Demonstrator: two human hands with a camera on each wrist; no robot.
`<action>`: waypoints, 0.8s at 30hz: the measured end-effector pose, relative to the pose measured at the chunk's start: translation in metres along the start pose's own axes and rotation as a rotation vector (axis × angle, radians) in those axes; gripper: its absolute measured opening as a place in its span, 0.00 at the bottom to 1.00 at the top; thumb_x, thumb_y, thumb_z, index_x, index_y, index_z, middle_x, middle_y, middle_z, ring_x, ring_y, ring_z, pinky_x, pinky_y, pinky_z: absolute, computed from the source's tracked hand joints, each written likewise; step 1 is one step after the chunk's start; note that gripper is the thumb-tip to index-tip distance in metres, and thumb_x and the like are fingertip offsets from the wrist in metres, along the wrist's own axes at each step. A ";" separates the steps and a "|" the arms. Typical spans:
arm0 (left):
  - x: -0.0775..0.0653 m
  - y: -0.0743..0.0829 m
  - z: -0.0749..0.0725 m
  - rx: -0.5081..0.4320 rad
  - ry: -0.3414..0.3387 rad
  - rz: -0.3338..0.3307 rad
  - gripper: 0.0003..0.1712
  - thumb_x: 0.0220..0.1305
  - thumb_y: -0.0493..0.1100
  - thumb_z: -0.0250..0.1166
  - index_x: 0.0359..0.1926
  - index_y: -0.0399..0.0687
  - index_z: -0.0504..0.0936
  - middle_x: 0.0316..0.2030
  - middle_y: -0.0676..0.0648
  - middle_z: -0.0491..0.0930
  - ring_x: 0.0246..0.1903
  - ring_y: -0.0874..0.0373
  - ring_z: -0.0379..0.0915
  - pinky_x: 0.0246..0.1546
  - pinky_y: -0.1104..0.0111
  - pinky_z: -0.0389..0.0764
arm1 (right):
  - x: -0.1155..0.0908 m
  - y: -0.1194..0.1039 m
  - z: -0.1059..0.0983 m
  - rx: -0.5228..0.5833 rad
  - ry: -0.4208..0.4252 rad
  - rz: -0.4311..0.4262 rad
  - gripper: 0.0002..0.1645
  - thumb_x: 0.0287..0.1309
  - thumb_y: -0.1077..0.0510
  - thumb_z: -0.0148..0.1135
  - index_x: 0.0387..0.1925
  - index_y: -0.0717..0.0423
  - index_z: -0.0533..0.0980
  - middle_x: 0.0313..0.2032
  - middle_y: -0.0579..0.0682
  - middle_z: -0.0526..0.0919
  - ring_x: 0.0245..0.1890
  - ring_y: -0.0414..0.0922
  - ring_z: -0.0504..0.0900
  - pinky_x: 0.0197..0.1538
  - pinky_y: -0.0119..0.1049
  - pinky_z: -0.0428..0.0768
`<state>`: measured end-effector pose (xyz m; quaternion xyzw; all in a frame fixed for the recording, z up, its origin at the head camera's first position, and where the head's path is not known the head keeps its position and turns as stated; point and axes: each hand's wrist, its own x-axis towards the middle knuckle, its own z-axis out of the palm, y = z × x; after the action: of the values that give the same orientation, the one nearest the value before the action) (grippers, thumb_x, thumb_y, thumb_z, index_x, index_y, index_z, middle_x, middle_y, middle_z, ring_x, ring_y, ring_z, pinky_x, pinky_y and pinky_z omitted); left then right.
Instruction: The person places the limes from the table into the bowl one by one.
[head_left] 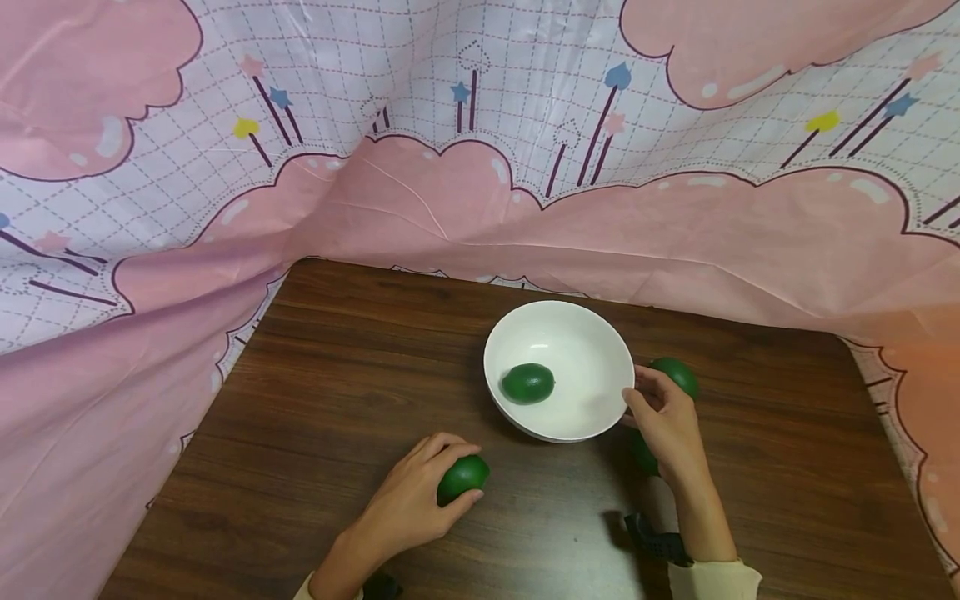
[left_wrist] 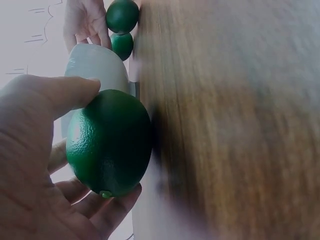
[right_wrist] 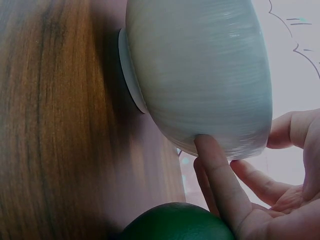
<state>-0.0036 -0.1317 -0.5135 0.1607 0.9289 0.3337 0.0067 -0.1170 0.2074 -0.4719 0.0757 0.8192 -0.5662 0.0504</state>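
A green lime (head_left: 462, 478) sits between the thumb and fingers of my left hand (head_left: 416, 492), to the front left of the white bowl (head_left: 592, 367). The left wrist view shows this lime (left_wrist: 109, 142) close to the tabletop; whether it touches the wood I cannot tell. My right hand (head_left: 667, 421) holds the bowl's right side, thumb at the rim and fingers against the outer wall (right_wrist: 200, 75). Inside the bowl lies another lime (head_left: 528, 383), toward the left. Two more limes are beside my right hand, one behind it (head_left: 677, 377) and one partly hidden by it (head_left: 643, 454).
The dark brown wooden table (head_left: 337, 358) carries everything. A pink and white patterned cloth (head_left: 450, 200) hangs along its back and sides. A black strap (head_left: 660, 543) is around the right wrist.
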 end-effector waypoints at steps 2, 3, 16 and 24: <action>0.000 0.000 0.000 0.002 -0.002 0.003 0.30 0.66 0.56 0.75 0.66 0.61 0.81 0.59 0.57 0.78 0.54 0.63 0.76 0.45 0.66 0.83 | 0.000 0.000 0.000 0.000 0.001 0.000 0.28 0.77 0.55 0.57 0.72 0.62 0.71 0.65 0.65 0.79 0.50 0.40 0.86 0.44 0.29 0.90; 0.000 -0.001 0.000 0.005 -0.001 0.005 0.30 0.66 0.56 0.75 0.66 0.61 0.81 0.59 0.57 0.78 0.54 0.63 0.76 0.46 0.66 0.84 | 0.001 0.000 0.000 -0.002 0.002 -0.001 0.28 0.77 0.55 0.57 0.72 0.61 0.71 0.65 0.65 0.79 0.50 0.41 0.86 0.44 0.29 0.90; -0.001 -0.001 0.000 0.015 -0.006 0.008 0.31 0.64 0.55 0.77 0.67 0.60 0.80 0.59 0.57 0.78 0.55 0.62 0.76 0.47 0.66 0.85 | 0.003 0.000 0.000 0.010 0.001 -0.003 0.29 0.77 0.54 0.58 0.72 0.61 0.71 0.65 0.65 0.79 0.49 0.38 0.86 0.44 0.30 0.90; -0.003 -0.003 0.003 0.013 0.002 0.001 0.31 0.65 0.55 0.76 0.68 0.61 0.80 0.59 0.58 0.77 0.55 0.62 0.76 0.46 0.65 0.85 | 0.002 0.002 0.000 0.016 0.003 0.016 0.29 0.76 0.54 0.59 0.72 0.60 0.71 0.66 0.64 0.79 0.47 0.34 0.86 0.44 0.31 0.90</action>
<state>-0.0008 -0.1326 -0.5179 0.1609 0.9310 0.3276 0.0045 -0.1185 0.2080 -0.4745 0.0835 0.8142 -0.5721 0.0534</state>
